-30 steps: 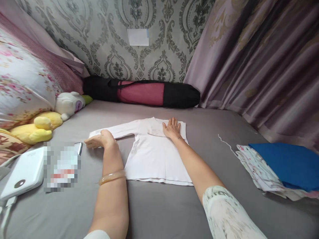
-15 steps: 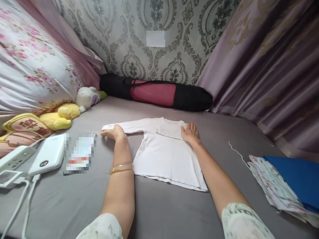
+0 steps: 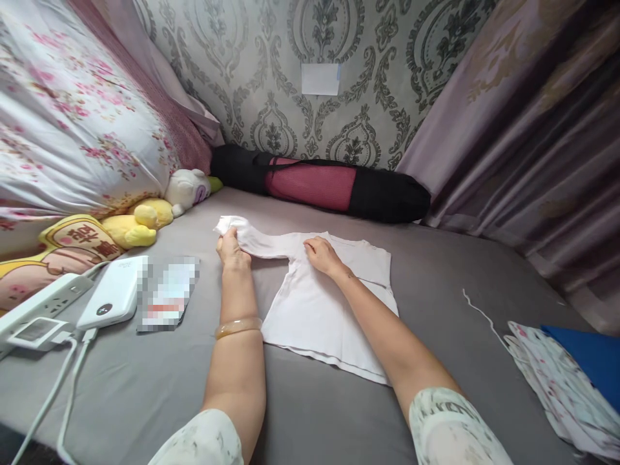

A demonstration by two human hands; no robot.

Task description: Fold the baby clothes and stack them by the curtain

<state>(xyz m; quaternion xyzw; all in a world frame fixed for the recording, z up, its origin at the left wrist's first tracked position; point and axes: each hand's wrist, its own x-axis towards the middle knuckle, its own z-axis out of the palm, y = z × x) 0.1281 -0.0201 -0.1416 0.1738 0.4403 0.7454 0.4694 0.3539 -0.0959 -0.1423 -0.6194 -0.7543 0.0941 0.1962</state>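
A small white long-sleeved shirt lies spread on the grey bed sheet, its right-side sleeve folded across the chest. My left hand is closed on the cuff end of the left-side sleeve, which is lifted and bunched there. A pale bangle circles my left forearm. At the shirt's left shoulder, my right hand has its fingers curled together on the fabric; the fingertips are partly hidden.
A power bank, a power strip with cables and a blurred packet lie at left. Plush toys line the pillow side. A black and red long bag rests against the wall. Folded cloths are at right.
My right hand has moved left from the folded sleeve to the opposite shoulder, its fingers now curled. My left hand has raised the sleeve's cuff. The view has shifted slightly left.
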